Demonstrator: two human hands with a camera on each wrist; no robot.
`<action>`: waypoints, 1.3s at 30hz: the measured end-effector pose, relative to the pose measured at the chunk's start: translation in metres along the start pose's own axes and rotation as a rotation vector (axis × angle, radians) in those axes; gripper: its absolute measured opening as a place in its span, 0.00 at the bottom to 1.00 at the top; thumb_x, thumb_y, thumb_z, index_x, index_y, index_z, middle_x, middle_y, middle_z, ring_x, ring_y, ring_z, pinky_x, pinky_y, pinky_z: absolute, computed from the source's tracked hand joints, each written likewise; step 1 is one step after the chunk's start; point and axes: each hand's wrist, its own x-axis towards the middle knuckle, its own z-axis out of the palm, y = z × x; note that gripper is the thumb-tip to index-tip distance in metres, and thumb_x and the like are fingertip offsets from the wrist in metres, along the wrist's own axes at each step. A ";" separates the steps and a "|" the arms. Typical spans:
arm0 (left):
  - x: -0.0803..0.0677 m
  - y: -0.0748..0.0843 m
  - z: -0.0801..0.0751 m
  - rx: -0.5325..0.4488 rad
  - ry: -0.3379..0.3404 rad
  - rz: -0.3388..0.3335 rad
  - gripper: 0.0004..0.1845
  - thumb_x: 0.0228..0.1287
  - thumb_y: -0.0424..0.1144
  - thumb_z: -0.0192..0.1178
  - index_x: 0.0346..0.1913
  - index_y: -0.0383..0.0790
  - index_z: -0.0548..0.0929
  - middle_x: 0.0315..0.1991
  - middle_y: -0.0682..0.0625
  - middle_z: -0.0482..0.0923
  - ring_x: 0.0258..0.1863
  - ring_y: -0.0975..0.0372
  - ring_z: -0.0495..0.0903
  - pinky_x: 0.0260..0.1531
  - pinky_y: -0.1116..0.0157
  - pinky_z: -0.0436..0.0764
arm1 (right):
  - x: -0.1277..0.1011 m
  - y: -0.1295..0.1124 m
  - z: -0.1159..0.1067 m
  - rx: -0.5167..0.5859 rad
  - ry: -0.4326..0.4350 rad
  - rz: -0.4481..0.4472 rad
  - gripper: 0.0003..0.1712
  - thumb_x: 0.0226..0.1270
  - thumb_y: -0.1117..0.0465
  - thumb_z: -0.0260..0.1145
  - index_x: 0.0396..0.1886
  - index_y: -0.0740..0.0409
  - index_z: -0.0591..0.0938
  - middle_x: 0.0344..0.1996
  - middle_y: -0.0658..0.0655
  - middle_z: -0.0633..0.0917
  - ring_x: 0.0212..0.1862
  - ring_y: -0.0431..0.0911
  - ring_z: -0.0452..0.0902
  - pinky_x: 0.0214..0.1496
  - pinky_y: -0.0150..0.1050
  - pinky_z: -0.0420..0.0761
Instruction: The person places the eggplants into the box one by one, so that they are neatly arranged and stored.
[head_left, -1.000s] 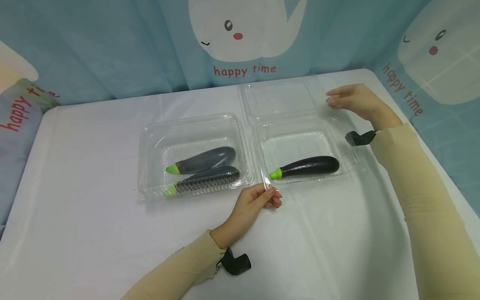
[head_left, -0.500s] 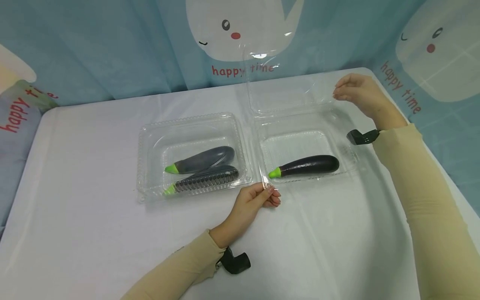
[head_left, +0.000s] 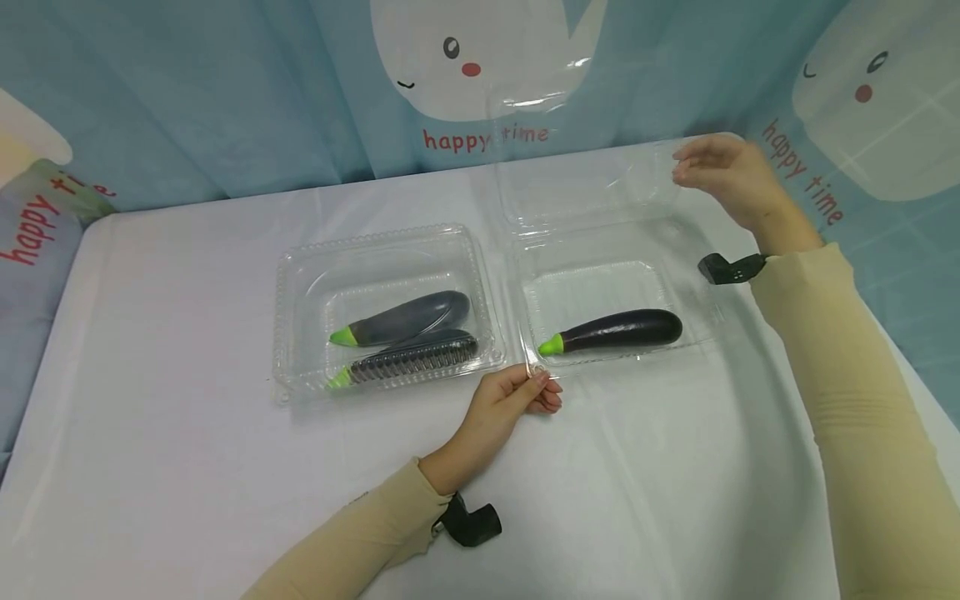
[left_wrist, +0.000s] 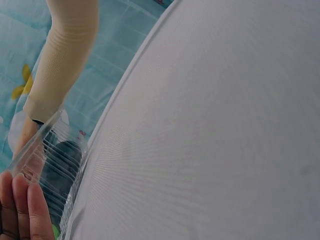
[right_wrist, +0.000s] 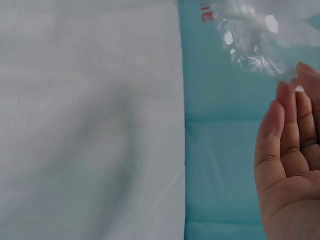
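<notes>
My left hand (head_left: 506,404) pinches the front left corner of an open clear plastic clamshell container (head_left: 600,279). One eggplant (head_left: 622,329), dark purple with a green stem end, lies along the container's front side. Its clear lid (head_left: 592,183) stands raised at the back. My right hand (head_left: 720,171) pinches the lid's right edge with its fingertips; in the right wrist view the lid's shiny corner (right_wrist: 250,45) meets those fingertips. In the left wrist view the fingers (left_wrist: 37,212) of my left hand lie beside the container's ribbed wall (left_wrist: 65,170).
Left of it a second clear clamshell container (head_left: 300,317) sits closed on the white-covered table (head_left: 172,417). It holds two eggplants (head_left: 412,321). A blue curtain (head_left: 225,92) with white printed figures hangs close behind the table and along its sides.
The lid has swung up from lying low behind its base. My right hand has moved slightly right and toward the back. My left hand stays at the corner.
</notes>
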 end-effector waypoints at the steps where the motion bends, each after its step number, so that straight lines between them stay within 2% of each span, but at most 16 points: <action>1: 0.000 0.000 0.000 0.001 0.000 0.001 0.14 0.71 0.29 0.47 0.42 0.15 0.74 0.41 0.23 0.75 0.33 0.67 0.80 0.43 0.62 0.82 | 0.000 0.000 0.000 0.016 0.000 -0.006 0.10 0.59 0.74 0.66 0.40 0.63 0.82 0.31 0.50 0.81 0.38 0.40 0.76 0.43 0.24 0.75; 3: 0.000 0.001 0.000 0.002 0.000 -0.001 0.13 0.70 0.28 0.47 0.43 0.15 0.74 0.41 0.23 0.75 0.33 0.68 0.80 0.43 0.62 0.82 | 0.000 -0.001 0.001 0.060 -0.004 -0.007 0.08 0.58 0.75 0.66 0.38 0.67 0.82 0.33 0.51 0.81 0.38 0.40 0.77 0.43 0.24 0.76; 5: 0.000 0.000 0.000 0.005 0.002 0.000 0.13 0.70 0.28 0.47 0.42 0.15 0.74 0.41 0.23 0.75 0.33 0.68 0.80 0.43 0.62 0.82 | 0.000 -0.003 0.001 0.049 0.003 0.015 0.06 0.59 0.73 0.66 0.36 0.64 0.83 0.34 0.50 0.80 0.38 0.39 0.76 0.42 0.23 0.75; 7: 0.000 0.000 0.000 0.007 0.005 -0.001 0.13 0.70 0.28 0.48 0.42 0.15 0.74 0.41 0.23 0.75 0.33 0.68 0.80 0.43 0.62 0.82 | 0.000 -0.004 0.001 0.094 0.012 0.036 0.04 0.60 0.71 0.66 0.35 0.64 0.83 0.35 0.51 0.80 0.38 0.41 0.77 0.43 0.25 0.76; 10: 0.000 0.000 0.001 0.006 0.008 -0.003 0.13 0.70 0.28 0.48 0.42 0.15 0.74 0.41 0.23 0.75 0.33 0.68 0.80 0.43 0.62 0.82 | -0.001 -0.006 -0.001 0.080 0.036 0.035 0.03 0.62 0.66 0.67 0.35 0.61 0.83 0.33 0.51 0.80 0.36 0.40 0.78 0.41 0.25 0.76; 12: 0.000 0.000 0.001 0.004 0.007 -0.004 0.13 0.70 0.28 0.48 0.42 0.15 0.74 0.41 0.23 0.75 0.33 0.68 0.80 0.43 0.62 0.82 | 0.000 -0.006 -0.001 0.135 0.039 -0.003 0.06 0.61 0.68 0.67 0.37 0.66 0.81 0.31 0.54 0.82 0.35 0.43 0.80 0.42 0.27 0.77; 14: 0.000 0.000 0.001 0.003 0.007 -0.001 0.13 0.70 0.28 0.48 0.42 0.15 0.74 0.41 0.23 0.75 0.33 0.68 0.80 0.43 0.62 0.82 | -0.001 -0.007 -0.001 0.103 0.038 -0.038 0.08 0.59 0.69 0.68 0.38 0.66 0.80 0.30 0.53 0.82 0.35 0.42 0.80 0.42 0.26 0.76; 19: 0.000 -0.001 0.001 0.005 0.006 0.012 0.14 0.71 0.30 0.48 0.41 0.15 0.74 0.40 0.24 0.76 0.33 0.67 0.80 0.42 0.61 0.82 | -0.001 -0.010 0.002 0.152 0.022 -0.107 0.07 0.56 0.75 0.67 0.35 0.69 0.81 0.31 0.53 0.84 0.37 0.43 0.78 0.44 0.27 0.75; 25: 0.000 -0.001 0.001 0.013 0.007 0.004 0.13 0.71 0.29 0.48 0.41 0.16 0.76 0.39 0.24 0.76 0.33 0.67 0.80 0.42 0.62 0.82 | 0.001 -0.012 0.008 0.214 0.019 -0.200 0.10 0.54 0.81 0.64 0.37 0.72 0.81 0.28 0.56 0.83 0.33 0.43 0.79 0.44 0.29 0.77; 29: 0.000 -0.001 0.001 0.015 0.004 0.009 0.14 0.71 0.29 0.48 0.41 0.16 0.75 0.40 0.24 0.76 0.33 0.67 0.80 0.42 0.62 0.82 | 0.001 -0.016 0.009 0.057 0.081 -0.149 0.05 0.59 0.72 0.66 0.36 0.66 0.83 0.31 0.53 0.84 0.38 0.43 0.78 0.50 0.32 0.74; 32: 0.000 -0.001 0.001 0.012 0.006 0.013 0.14 0.71 0.29 0.48 0.41 0.15 0.75 0.39 0.24 0.76 0.33 0.67 0.80 0.42 0.62 0.82 | 0.002 -0.019 0.010 0.024 0.129 -0.140 0.04 0.61 0.68 0.66 0.33 0.65 0.85 0.32 0.53 0.84 0.39 0.44 0.77 0.53 0.34 0.72; 36: 0.000 -0.001 0.001 0.009 0.008 0.015 0.15 0.71 0.30 0.47 0.41 0.15 0.75 0.39 0.25 0.76 0.34 0.67 0.80 0.42 0.62 0.82 | 0.005 -0.022 0.011 0.160 0.162 -0.187 0.04 0.58 0.72 0.67 0.33 0.68 0.85 0.30 0.55 0.84 0.38 0.46 0.77 0.51 0.33 0.74; 39: -0.001 -0.001 0.001 0.007 0.011 0.009 0.15 0.71 0.30 0.48 0.42 0.15 0.75 0.40 0.25 0.76 0.34 0.67 0.80 0.43 0.61 0.82 | 0.006 -0.027 0.011 0.190 0.187 -0.206 0.05 0.57 0.73 0.67 0.35 0.68 0.85 0.31 0.55 0.84 0.38 0.45 0.78 0.51 0.32 0.74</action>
